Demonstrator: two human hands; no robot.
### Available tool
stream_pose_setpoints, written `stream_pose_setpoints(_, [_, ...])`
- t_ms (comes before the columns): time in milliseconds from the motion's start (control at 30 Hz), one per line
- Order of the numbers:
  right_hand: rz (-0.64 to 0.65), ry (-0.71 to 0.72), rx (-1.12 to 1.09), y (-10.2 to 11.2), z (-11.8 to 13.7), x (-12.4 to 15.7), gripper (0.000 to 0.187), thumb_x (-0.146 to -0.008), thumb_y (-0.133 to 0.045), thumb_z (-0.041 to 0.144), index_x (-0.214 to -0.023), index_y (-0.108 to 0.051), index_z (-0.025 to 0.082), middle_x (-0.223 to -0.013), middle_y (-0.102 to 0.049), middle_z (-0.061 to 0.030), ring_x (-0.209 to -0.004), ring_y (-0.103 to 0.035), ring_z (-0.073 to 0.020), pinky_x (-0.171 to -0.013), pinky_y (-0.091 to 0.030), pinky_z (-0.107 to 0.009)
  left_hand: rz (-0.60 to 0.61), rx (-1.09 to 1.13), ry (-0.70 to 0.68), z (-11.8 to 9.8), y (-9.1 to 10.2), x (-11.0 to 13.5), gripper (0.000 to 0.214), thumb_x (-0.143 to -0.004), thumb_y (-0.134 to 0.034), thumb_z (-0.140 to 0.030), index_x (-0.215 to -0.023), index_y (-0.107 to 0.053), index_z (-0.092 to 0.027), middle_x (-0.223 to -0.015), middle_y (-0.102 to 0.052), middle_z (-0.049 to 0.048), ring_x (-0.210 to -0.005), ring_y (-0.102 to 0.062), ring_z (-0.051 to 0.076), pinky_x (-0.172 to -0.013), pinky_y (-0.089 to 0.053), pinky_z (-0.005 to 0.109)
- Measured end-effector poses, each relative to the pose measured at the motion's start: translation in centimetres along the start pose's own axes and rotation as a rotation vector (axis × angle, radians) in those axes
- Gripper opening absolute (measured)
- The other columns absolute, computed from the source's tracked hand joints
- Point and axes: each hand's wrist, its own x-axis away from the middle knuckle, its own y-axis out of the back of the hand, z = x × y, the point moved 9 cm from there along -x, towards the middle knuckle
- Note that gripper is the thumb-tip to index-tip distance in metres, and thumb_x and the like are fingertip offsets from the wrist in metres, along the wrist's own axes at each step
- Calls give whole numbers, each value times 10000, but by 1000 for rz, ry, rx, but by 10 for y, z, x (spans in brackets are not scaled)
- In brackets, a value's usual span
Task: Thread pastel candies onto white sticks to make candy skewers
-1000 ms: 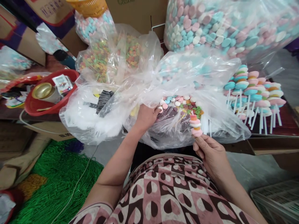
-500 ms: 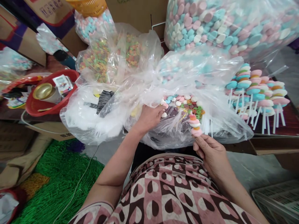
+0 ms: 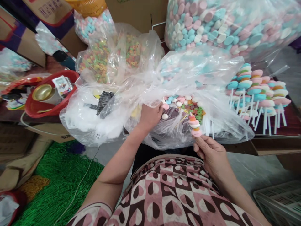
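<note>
My right hand [image 3: 211, 153] is closed on the stick of a candy skewer [image 3: 194, 126] stacked with pink, white and orange discs, held upright in front of an open plastic bag [image 3: 202, 78]. My left hand [image 3: 150, 116] reaches into that bag among loose candy discs [image 3: 181, 103] in pink, blue and white, beside small coloured rings [image 3: 196, 110]. Its fingers are curled over a pink disc [image 3: 165, 106] at the fingertips; a white disc [image 3: 165, 116] lies just below. White sticks [image 3: 208, 125] lie in the bag by the skewer.
Finished candy skewers [image 3: 256, 91] stand in a cluster at right. A huge bag of pastel discs [image 3: 225, 28] fills the back. A bag of coloured rings [image 3: 110, 56] and a red bowl [image 3: 50, 108] with a gold lid sit left. Green netting [image 3: 58, 185] lies below.
My left hand has shifted slightly among the loose discs and now curls on a pink one. The skewer in my right hand has tilted a little left.
</note>
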Motion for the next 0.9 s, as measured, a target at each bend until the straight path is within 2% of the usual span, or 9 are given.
stream_pose_setpoints(67, [7, 10, 15, -1, 1, 0, 251, -740, -772, 423, -754, -677, 191, -558, -543, 30, -436, -320, -69, -412, -188, -238, -22, -53, -10, -6, -2, -5, 225, -918, -421, -235, -976, -637, -209, -1011, -676, 95, -1018, -580, 256, -913, -389, 375])
stream_pose_setpoints(233, [0, 22, 35, -1, 2, 1, 248, -747, -761, 430, -757, -683, 195, -563, -538, 30, -439, -322, -74, -413, -193, -243, 91, -136, -55, -21, -15, -6, 233, -887, -412, -159, -972, -629, -168, -1027, -644, 149, -1026, -558, 287, -904, -385, 405])
stream_pose_setpoints(367, [3, 12, -3, 0, 0, 1, 232, -747, -769, 408, -792, -699, 192, -560, -541, 30, -437, -313, -70, -421, -180, -244, 107, -28, -52, -19, -13, 0, 256, -904, -393, -195, -919, -648, -181, -957, -651, 114, -961, -571, 254, -867, -397, 377])
stream_pose_setpoints(500, [10, 3, -16, 0, -1, -1, 228, -752, -774, 394, -749, -690, 183, -557, -545, 29, -436, -315, -61, -424, -177, -240, 109, 165, 31, -7, -15, -5, 244, -917, -407, -225, -865, -644, -199, -887, -651, 66, -890, -571, 212, -848, -396, 339])
stream_pose_setpoints(633, [11, 5, -24, 0, -2, 0, 224, -753, -780, 388, -758, -696, 180, -556, -548, 30, -438, -326, -56, -422, -186, -235, 126, 232, 106, 0, -19, -13, 184, -875, -521, -254, -1007, -640, -207, -902, -655, 57, -920, -576, 230, -896, -389, 349])
stream_pose_setpoints(733, [13, 0, -30, 0, -3, 0, 224, -755, -779, 387, -747, -693, 180, -560, -550, 29, -439, -319, -54, -425, -180, -235, 163, 183, 52, -7, -19, -14, 257, -880, -516, -275, -1101, -629, -207, -987, -658, 79, -1006, -570, 256, -939, -375, 369])
stream_pose_setpoints(833, [14, 3, -19, 0, -3, 1, 223, -759, -775, 388, -744, -695, 181, -561, -548, 27, -443, -314, -56, -430, -177, -238, 177, 98, -9, -15, -19, -10, 226, -901, -463, -283, -996, -650, -198, -1048, -646, 101, -1049, -549, 273, -936, -372, 391])
stream_pose_setpoints(900, [18, 7, -8, 0, -4, 1, 218, -764, -771, 388, -760, -703, 182, -558, -544, 29, -447, -316, -57, -435, -177, -237, 174, 122, 17, -13, -19, -8, 187, -887, -473, -274, -931, -638, -197, -1010, -646, 86, -981, -563, 247, -891, -391, 369])
